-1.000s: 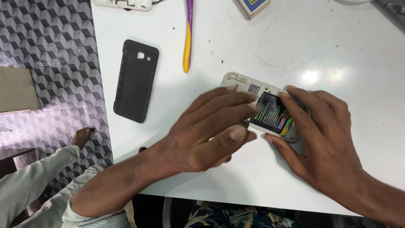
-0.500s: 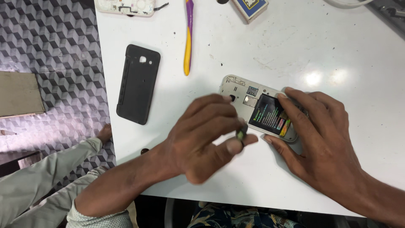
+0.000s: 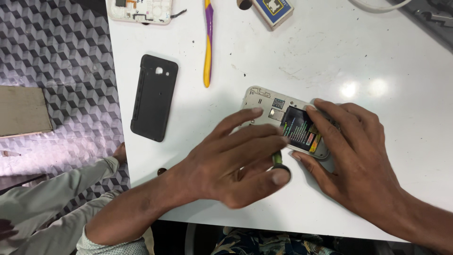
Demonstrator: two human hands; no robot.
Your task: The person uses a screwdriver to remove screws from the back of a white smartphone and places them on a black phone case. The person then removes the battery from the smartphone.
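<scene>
1. Left hand (image 3: 231,163) lies low over the white table (image 3: 377,61), fingers stretched toward the opened phone (image 3: 283,120), thumb and fingers closed on a small dark tool (image 3: 279,163) with a greenish shaft and a black round end.
2. The tool's tip is hidden under the fingers, so where it touches the phone I cannot tell.
3. Right hand (image 3: 354,156) is spread flat, clasping nothing; its fingertips press on the phone's right edge, and the thumb sits against the lower edge.
4. The phone lies back-up and tilted on the table, just in front of both hands, rear cover off, pale frame exposed, black battery (image 3: 299,132) with coloured label in its bay.
5. Further out, to the left: the black back cover (image 3: 154,97) lies flat, well apart from the phone.
6. Above it, a yellow and purple toothbrush (image 3: 207,42) lies nearly straight up the table.
7. At the far edge: a white phone frame (image 3: 140,10) and a small blue box (image 3: 273,10).
8. Off the table's left edge, patterned floor and a grey sleeve (image 3: 52,198).
</scene>
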